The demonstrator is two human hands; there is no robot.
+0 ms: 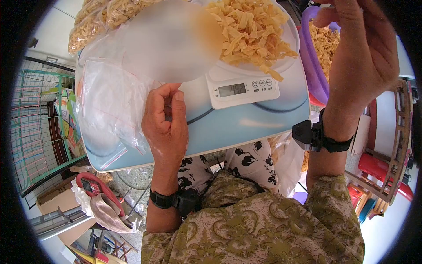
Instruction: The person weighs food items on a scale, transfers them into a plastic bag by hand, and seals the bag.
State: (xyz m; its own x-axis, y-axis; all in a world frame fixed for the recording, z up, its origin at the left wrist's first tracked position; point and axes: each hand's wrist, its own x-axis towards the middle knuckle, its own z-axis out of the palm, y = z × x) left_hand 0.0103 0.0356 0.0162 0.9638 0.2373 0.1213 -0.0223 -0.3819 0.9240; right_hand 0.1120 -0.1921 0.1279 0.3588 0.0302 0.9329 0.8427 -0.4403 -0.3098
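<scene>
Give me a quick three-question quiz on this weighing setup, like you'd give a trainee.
1. True or false: the bowl of yellow strips sits on the scale.
2. What lies on the table just to the left of the left hand?
3. The right hand is raised beside which thing? A) a kettle B) the purple basin C) a frying pan

Key: 1 true. 2 clear plastic bags. 3 B.
</scene>
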